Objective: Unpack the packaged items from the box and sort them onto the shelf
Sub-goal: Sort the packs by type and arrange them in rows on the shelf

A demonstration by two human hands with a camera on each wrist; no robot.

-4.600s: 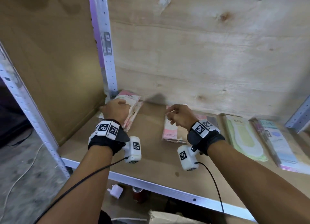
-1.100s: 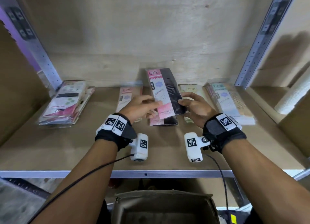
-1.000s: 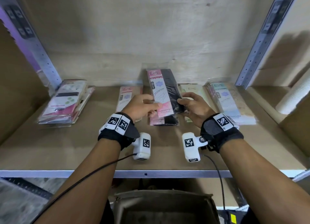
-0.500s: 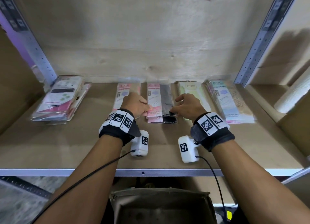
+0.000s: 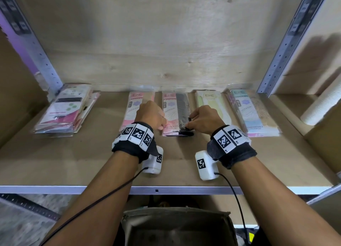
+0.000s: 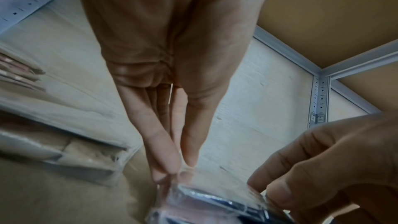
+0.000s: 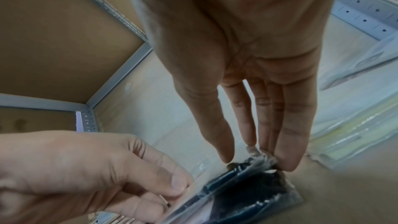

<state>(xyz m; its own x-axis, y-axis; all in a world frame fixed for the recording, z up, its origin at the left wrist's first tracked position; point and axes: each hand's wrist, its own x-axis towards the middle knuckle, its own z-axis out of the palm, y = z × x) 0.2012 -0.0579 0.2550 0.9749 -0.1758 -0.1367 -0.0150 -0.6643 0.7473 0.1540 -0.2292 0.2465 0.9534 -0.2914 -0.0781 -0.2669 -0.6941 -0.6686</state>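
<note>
The shelf (image 5: 55,168) in front of me carries a row of flat packets along its back: a loose stack of packets (image 5: 62,109) at the far left, then a pink packet (image 5: 132,105), the black packet (image 5: 175,109) I am setting down, a pale green packet (image 5: 210,100) and a blue packet (image 5: 252,113), each lying lengthwise with its near end toward me. The box (image 5: 177,227) sits open below the shelf edge, and I cannot tell from here what is left inside it. I judge I am at the placing step: the black packet lies flat on top of another of its kind, between the pink and the green, close to both. My left hand (image 5: 150,115) pinches the near left corner of its wrapper, fingertips (image 6: 170,164) pressed together on the clear film. My right hand (image 5: 202,119) pinches the near right corner, the fingers (image 7: 288,151) closed on crumpled plastic. The next move, as I see it, calls for squaring the packet with its neighbours, letting both corners go without dragging it askew, then reaching down to the box.
</note>
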